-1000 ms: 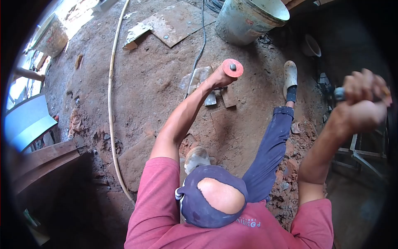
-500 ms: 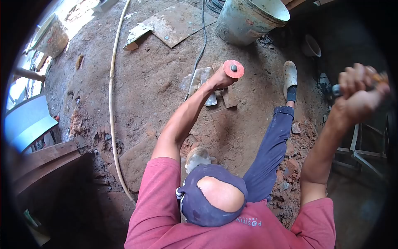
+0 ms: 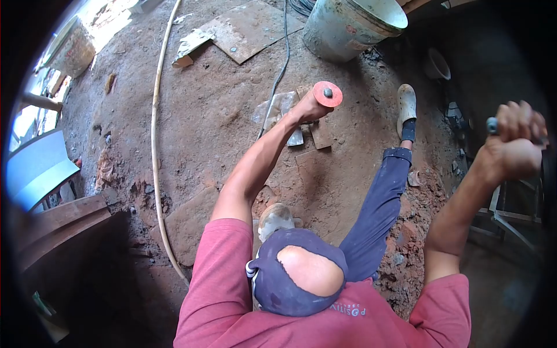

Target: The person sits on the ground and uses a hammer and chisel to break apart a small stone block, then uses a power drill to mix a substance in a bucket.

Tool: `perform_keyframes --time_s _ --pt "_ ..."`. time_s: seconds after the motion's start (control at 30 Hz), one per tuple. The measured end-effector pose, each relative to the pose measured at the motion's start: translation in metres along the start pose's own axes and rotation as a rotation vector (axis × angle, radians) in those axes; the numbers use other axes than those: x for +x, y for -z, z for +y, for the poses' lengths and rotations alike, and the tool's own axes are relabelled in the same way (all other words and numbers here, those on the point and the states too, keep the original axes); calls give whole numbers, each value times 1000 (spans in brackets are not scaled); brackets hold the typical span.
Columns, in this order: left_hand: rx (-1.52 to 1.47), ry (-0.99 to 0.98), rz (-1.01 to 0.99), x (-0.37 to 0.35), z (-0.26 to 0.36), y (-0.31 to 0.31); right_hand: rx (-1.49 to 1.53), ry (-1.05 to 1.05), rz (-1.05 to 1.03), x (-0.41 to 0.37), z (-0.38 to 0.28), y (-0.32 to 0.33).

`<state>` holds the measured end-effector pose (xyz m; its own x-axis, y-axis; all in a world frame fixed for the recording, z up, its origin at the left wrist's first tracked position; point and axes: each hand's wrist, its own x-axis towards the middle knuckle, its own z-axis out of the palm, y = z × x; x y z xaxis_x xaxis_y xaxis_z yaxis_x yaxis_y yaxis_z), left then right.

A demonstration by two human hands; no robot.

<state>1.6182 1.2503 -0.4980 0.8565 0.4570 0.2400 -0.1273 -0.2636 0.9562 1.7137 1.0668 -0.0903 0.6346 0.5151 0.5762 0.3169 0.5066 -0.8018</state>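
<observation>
My left hand [image 3: 312, 109] is closed round a tool with a round red guard [image 3: 328, 94] and a dark metal end at its centre; the rest of the tool is hidden below. Under this hand lie pale flat pieces [image 3: 282, 110] on the dirt floor. Out at the right, my right hand [image 3: 518, 136] is raised, its fingers wrapped round a handle [image 3: 492, 126] whose bluish-grey end sticks out on the left. The far part of that tool is lost in blur and shadow.
A dirty bucket [image 3: 347, 32] stands at the top, beside a flat board [image 3: 249, 32]. A long pale hose [image 3: 155, 133] and a dark cable [image 3: 285, 58] cross the ground. Broken rubble [image 3: 406, 249] lies by the outstretched leg [image 3: 380, 197]. A metal frame [image 3: 510, 226] stands at right.
My right hand has moved outward to the right and slightly down with its handle. My left hand and the red guard stay in nearly the same place.
</observation>
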Motion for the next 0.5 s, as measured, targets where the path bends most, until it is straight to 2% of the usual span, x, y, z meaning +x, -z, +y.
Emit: perform_keyframes --time_s 0.03,0.1,0.13,0.17,0.2,0.27,0.3,0.33,0.37,0.43,0.47,0.5 --pt "5 2 -2 0 -2 0 201 136 -177 21 4 50" --pt "-21 -25 38 -4 2 -3 94 214 -52 -108 76 -51" --pt "-50 -51 85 -5 3 0 -657 110 -55 -171 135 -20" --pt "-69 22 -26 -2 5 4 -788 -413 -225 -202 159 11" --pt "-71 25 -38 -10 5 -4 -882 -949 -387 -219 163 33" --pt "7 -80 139 -4 4 -1 -553 -1147 -162 -183 124 6" --pt "-39 -112 141 -1 -11 -7 -574 -1061 13 -157 108 -8" --pt "-1 4 -37 1 -3 2 -424 -854 -40 -126 82 -15" --pt "8 -19 5 -1 2 3 -313 -704 80 -92 53 -35" --pt "13 -44 42 -2 4 2 153 -240 -182 -34 16 -27" --pt "24 -33 21 1 -1 1 396 -166 -220 0 3 4" --pt "36 -19 0 1 -3 1 393 -171 -219 -16 12 -7"
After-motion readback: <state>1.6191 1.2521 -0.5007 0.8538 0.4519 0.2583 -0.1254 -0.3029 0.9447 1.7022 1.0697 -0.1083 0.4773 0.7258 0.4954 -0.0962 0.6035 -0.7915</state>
